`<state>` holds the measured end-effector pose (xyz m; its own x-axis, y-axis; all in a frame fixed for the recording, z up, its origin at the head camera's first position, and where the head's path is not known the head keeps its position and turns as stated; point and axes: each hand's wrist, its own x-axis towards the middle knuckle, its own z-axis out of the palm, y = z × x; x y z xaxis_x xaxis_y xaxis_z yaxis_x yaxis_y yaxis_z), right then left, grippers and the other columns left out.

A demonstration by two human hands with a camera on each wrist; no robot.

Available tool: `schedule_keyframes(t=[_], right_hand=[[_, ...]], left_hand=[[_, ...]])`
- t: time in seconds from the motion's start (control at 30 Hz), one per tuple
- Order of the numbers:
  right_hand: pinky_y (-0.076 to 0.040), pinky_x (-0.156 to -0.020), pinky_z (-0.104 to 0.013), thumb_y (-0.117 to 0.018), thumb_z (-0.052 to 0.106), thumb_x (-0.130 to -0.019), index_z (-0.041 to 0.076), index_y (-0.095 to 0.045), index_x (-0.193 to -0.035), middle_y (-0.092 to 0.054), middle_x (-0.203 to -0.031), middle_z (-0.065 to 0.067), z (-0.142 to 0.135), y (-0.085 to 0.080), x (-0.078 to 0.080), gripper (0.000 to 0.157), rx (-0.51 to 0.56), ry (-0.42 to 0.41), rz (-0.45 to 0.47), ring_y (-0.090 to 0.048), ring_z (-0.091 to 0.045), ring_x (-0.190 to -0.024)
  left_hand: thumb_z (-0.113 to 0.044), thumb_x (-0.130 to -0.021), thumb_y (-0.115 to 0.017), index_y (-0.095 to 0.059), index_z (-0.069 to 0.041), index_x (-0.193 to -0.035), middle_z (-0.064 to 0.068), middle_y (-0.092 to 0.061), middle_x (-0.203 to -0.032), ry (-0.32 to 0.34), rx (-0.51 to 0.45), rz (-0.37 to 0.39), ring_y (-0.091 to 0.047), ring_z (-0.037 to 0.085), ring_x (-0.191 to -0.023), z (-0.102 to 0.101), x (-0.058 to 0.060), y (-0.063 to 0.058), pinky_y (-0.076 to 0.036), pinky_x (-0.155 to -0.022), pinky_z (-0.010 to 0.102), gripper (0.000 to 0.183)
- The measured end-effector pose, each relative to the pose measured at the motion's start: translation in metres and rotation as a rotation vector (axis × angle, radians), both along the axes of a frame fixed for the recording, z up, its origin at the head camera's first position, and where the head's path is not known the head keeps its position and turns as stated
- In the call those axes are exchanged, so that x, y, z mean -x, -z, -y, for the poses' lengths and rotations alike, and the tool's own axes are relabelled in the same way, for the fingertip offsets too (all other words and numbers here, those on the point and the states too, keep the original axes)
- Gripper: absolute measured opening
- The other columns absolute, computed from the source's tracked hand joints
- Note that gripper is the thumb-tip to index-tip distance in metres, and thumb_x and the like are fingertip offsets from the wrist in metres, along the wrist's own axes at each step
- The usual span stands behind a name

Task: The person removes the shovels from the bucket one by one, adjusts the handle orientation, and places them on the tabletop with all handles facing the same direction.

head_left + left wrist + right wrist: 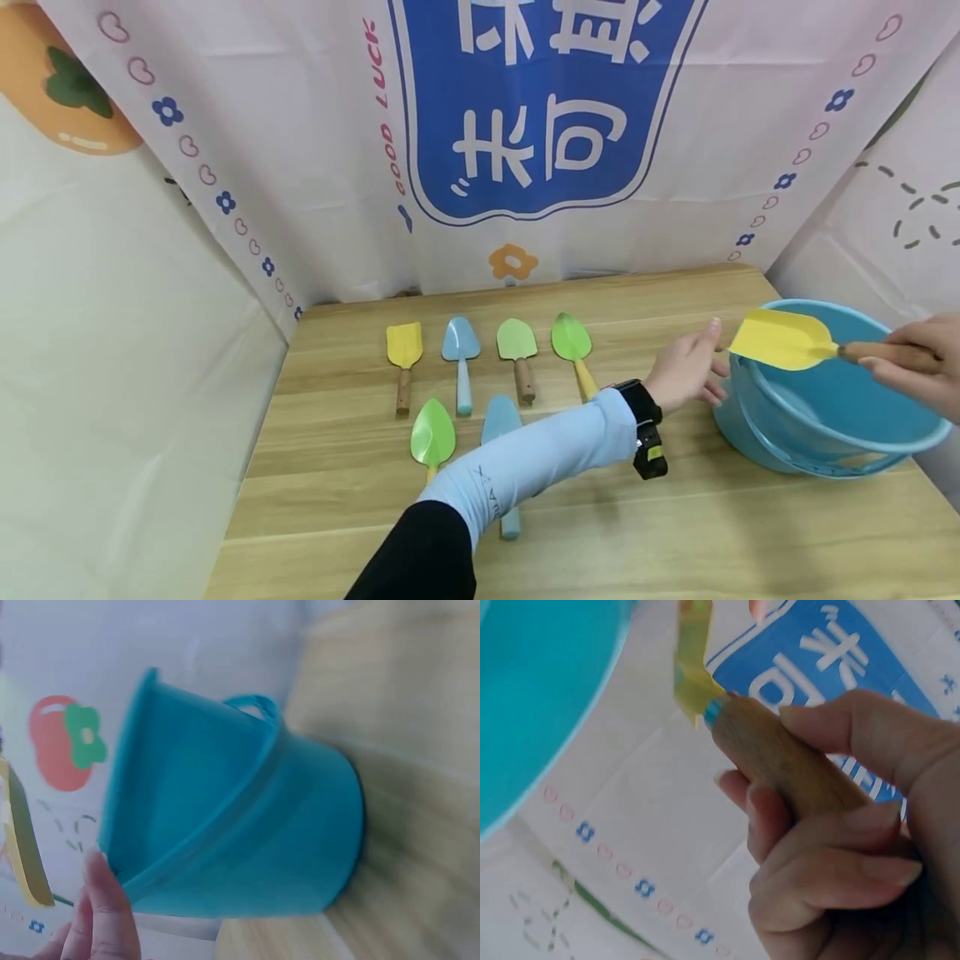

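My right hand (930, 358) grips the wooden handle (780, 754) of a yellow hand shovel (783, 337), fingers curled round it. The shovel is held above the blue bucket (753, 421), its blade pointing left. Close to the blade's tip is my left hand (686, 371), holding nothing, its fingers extended and thumb raised; whether it touches the blade cannot be told. In the left wrist view, the left fingers (109, 907) appear in front of the bucket's rim, with the yellow blade (28, 847) apart from them.
On the wooden table (315, 517) lie several trowels: a yellow shovel (405, 344), a blue trowel (461, 340), pale green (516, 340) and bright green (572, 337) ones behind, another green (432, 433) and a larger blue (500, 419) nearer, partly behind the left arm. Printed cloth hangs behind.
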<state>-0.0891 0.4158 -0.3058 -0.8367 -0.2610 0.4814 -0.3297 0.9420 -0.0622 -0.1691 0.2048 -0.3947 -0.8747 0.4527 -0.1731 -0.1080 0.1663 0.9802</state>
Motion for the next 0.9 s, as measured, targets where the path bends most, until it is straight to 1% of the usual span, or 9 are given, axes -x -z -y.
schedule_keyframes(t=[0.07, 0.2, 0.33, 0.43, 0.5, 0.57, 0.67, 0.77, 0.9], right_hand=[[-0.025, -0.036, -0.022, -0.057, 0.036, -0.092, -0.012, -0.061, -0.073, -0.039, -0.052, 0.003, 0.014, 0.0, -0.005, 0.052, 0.016, 0.02, 0.04, -0.026, 0.0, -0.044], [-0.028, -0.038, -0.023, -0.062, 0.032, -0.089, -0.008, -0.063, -0.076, -0.046, -0.057, 0.001, 0.033, 0.001, -0.012, 0.042, -0.028, 0.029, 0.086, -0.033, -0.005, -0.048], [-0.036, -0.041, -0.026, -0.069, 0.032, -0.082, -0.003, -0.066, -0.074, -0.054, -0.061, -0.002, 0.042, 0.01, -0.01, 0.036, -0.038, -0.016, 0.066, -0.044, -0.013, -0.051], [-0.039, -0.043, -0.028, -0.073, 0.029, -0.079, 0.0, -0.066, -0.074, -0.056, -0.063, -0.001, 0.05, 0.02, -0.007, 0.03, -0.018, -0.056, 0.055, -0.047, -0.014, -0.054], [-0.04, -0.045, -0.028, -0.074, 0.025, -0.078, 0.0, -0.067, -0.077, -0.057, -0.065, 0.0, 0.058, 0.026, -0.006, 0.026, 0.003, -0.06, 0.099, -0.047, -0.014, -0.057], [-0.038, -0.044, -0.024, -0.073, 0.023, -0.079, 0.0, -0.067, -0.08, -0.055, -0.066, 0.0, 0.066, 0.033, -0.004, 0.024, 0.019, -0.059, 0.144, -0.046, -0.011, -0.057], [-0.039, -0.046, -0.024, -0.072, 0.023, -0.081, -0.002, -0.067, -0.084, -0.056, -0.068, 0.0, 0.08, 0.04, -0.003, 0.026, 0.067, -0.066, 0.204, -0.046, -0.01, -0.058], [-0.04, -0.048, -0.023, -0.069, 0.032, -0.083, 0.0, -0.067, -0.091, -0.055, -0.068, 0.004, 0.093, 0.044, -0.005, 0.033, 0.126, -0.064, 0.289, -0.046, -0.009, -0.059], [-0.044, -0.051, -0.022, -0.065, 0.045, -0.084, 0.002, -0.067, -0.098, -0.057, -0.07, 0.007, 0.109, 0.055, -0.007, 0.045, 0.2, -0.055, 0.405, -0.05, -0.006, -0.061]], left_hand=[[-0.053, -0.096, -0.034, -0.06, -0.012, -0.114, 0.004, -0.062, -0.078, -0.023, -0.105, 0.069, -0.06, 0.018, -0.054, 0.005, 0.0, 0.002, -0.055, -0.05, 0.029, 0.052], [-0.037, -0.095, -0.051, -0.061, -0.008, -0.104, 0.009, -0.062, -0.076, -0.05, -0.284, 0.184, -0.06, 0.018, -0.053, 0.016, 0.001, 0.011, -0.056, -0.054, 0.031, 0.032], [-0.016, -0.092, -0.059, -0.063, -0.002, -0.095, 0.014, -0.063, -0.074, -0.109, -0.381, 0.267, -0.06, 0.018, -0.055, 0.029, 0.003, 0.019, -0.056, -0.056, 0.03, 0.015], [-0.006, -0.09, -0.059, -0.063, 0.001, -0.089, 0.014, -0.061, -0.068, -0.173, -0.385, 0.294, -0.06, 0.017, -0.054, 0.04, 0.006, 0.023, -0.056, -0.059, 0.03, 0.009], [-0.003, -0.089, -0.057, -0.063, 0.003, -0.087, 0.012, -0.061, -0.066, -0.194, -0.371, 0.308, -0.06, 0.016, -0.055, 0.048, 0.01, 0.027, -0.056, -0.06, 0.029, 0.009], [-0.002, -0.089, -0.056, -0.064, 0.004, -0.088, 0.011, -0.06, -0.066, -0.198, -0.36, 0.324, -0.06, 0.016, -0.057, 0.057, 0.014, 0.031, -0.056, -0.062, 0.027, 0.01], [-0.003, -0.09, -0.055, -0.064, 0.006, -0.093, 0.011, -0.061, -0.069, -0.176, -0.336, 0.34, -0.06, 0.015, -0.06, 0.074, 0.021, 0.035, -0.055, -0.063, 0.025, 0.013], [-0.002, -0.091, -0.055, -0.063, 0.008, -0.098, 0.012, -0.062, -0.071, -0.168, -0.273, 0.313, -0.06, 0.015, -0.059, 0.092, 0.026, 0.032, -0.055, -0.061, 0.024, 0.015], [-0.001, -0.092, -0.053, -0.062, 0.008, -0.099, 0.012, -0.061, -0.07, -0.133, -0.131, 0.218, -0.06, 0.014, -0.056, 0.115, 0.034, 0.026, -0.055, -0.058, 0.023, 0.014]])
